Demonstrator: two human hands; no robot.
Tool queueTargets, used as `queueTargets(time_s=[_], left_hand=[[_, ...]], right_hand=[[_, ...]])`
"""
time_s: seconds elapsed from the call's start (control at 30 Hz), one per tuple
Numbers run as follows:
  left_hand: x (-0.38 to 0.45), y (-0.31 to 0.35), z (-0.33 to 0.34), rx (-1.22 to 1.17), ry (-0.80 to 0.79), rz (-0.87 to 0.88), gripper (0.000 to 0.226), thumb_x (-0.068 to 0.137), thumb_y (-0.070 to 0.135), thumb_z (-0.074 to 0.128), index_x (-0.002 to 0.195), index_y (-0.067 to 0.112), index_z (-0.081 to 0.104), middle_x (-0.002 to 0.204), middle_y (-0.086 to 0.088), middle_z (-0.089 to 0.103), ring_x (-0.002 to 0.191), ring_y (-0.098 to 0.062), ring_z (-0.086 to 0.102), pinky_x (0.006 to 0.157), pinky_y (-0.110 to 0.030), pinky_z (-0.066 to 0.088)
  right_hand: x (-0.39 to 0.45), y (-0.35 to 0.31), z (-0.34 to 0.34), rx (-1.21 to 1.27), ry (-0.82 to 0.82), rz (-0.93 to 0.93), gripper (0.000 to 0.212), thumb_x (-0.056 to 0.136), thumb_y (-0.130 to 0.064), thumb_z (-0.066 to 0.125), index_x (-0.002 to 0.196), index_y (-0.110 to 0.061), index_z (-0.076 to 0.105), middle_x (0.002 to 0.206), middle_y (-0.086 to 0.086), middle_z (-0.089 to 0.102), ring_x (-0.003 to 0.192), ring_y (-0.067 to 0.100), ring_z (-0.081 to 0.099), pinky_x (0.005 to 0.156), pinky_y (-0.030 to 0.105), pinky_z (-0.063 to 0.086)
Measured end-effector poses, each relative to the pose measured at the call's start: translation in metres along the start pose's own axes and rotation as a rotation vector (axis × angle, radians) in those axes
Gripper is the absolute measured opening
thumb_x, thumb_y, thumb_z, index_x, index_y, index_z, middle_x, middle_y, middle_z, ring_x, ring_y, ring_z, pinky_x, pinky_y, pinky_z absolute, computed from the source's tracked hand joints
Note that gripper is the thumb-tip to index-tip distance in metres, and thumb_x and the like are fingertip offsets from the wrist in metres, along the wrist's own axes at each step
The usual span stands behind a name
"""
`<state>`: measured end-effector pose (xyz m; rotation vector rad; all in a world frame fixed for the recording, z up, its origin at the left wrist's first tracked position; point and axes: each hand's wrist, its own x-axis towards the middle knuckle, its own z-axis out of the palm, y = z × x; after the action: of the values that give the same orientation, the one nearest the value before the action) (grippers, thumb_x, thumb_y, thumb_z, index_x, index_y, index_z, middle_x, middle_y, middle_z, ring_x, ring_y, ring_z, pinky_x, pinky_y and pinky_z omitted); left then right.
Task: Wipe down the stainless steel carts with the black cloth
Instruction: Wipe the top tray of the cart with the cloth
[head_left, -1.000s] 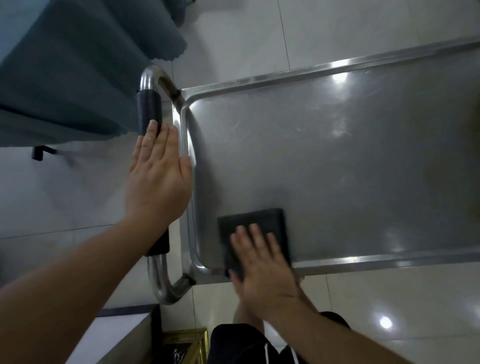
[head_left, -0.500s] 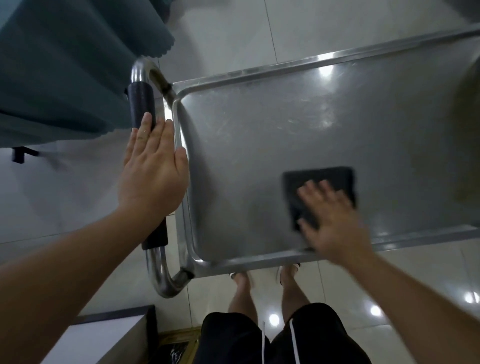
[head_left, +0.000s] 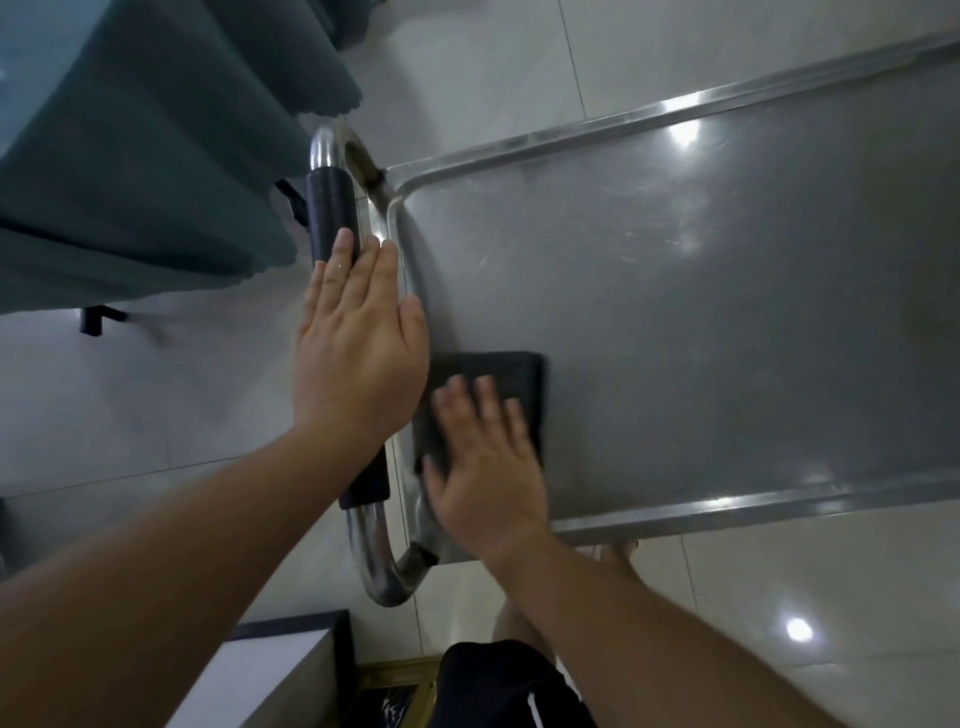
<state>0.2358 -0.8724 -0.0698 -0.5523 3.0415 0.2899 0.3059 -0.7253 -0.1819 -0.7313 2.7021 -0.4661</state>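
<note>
My right hand (head_left: 485, 467) presses the black cloth (head_left: 498, 382) flat-fingered at the cart (head_left: 675, 312) tray's lower left, my left hand (head_left: 358, 343) resting open-fingered on its handle (head_left: 332, 218).

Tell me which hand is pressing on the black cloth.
The right hand, laid flat on the black cloth on the cart top. The left hand rests on the handle instead.

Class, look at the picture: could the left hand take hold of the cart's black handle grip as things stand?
Probably yes. The left hand lies flat over the grip, fingers straight, and nothing sits between them. The right hand presses the cloth on the cart top, out of the way.
</note>
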Motion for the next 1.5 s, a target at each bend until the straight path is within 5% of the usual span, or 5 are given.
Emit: queueTargets(time_s=[0.23,0.7,0.93,1.13,1.5], left_hand=[[-0.001,-0.001,0.0,-0.019,-0.008,0.013,0.063,0.112,0.048,0.015,0.168,0.019,0.019,0.176,0.004,0.014,0.16,-0.003,-0.008,0.13,-0.031,-0.006],[-0.002,0.001,-0.007,-0.068,-0.048,0.002,0.062,0.112,0.044,0.017,0.168,0.018,0.021,0.176,0.002,0.015,0.16,-0.003,-0.011,0.13,-0.032,-0.009],[-0.003,0.006,-0.008,-0.077,-0.045,-0.022,0.064,0.109,0.043,0.018,0.167,0.016,0.024,0.176,0.002,0.016,0.16,-0.003,-0.009,0.131,-0.034,-0.006],[-0.002,0.004,-0.009,-0.092,-0.062,-0.006,0.062,0.11,0.042,0.02,0.167,0.017,0.024,0.175,0.002,0.016,0.16,-0.002,-0.009,0.132,-0.035,-0.004],[-0.002,0.007,-0.011,-0.107,-0.075,-0.021,0.062,0.11,0.043,0.02,0.167,0.018,0.024,0.175,0.004,0.018,0.159,0.0,-0.011,0.131,-0.034,-0.005]], right_hand=[[0.029,0.082,-0.034,-0.168,-0.151,-0.56,0.075,0.099,-0.061,0.037,0.165,-0.029,0.02,0.172,-0.006,0.014,0.16,0.018,0.004,0.129,0.045,0.006],[0.12,0.177,-0.103,-0.04,0.195,0.705,0.076,0.1,-0.055,0.025,0.166,-0.018,0.016,0.173,0.002,0.01,0.16,0.029,0.005,0.127,0.053,0.009],[0.072,-0.024,-0.016,0.066,0.038,0.009,0.083,0.1,-0.048,0.042,0.166,-0.018,0.002,0.174,0.001,-0.008,0.16,0.025,-0.001,0.128,0.052,0.008],[0.097,0.065,-0.044,-0.158,-0.163,-0.58,0.072,0.101,-0.06,0.031,0.165,-0.03,0.016,0.172,-0.008,0.009,0.16,0.016,0.001,0.129,0.044,0.004],[0.179,0.289,-0.164,-0.159,0.107,0.448,0.078,0.097,-0.061,0.02,0.165,-0.024,0.017,0.173,-0.001,0.012,0.159,0.026,0.009,0.127,0.048,0.008]])
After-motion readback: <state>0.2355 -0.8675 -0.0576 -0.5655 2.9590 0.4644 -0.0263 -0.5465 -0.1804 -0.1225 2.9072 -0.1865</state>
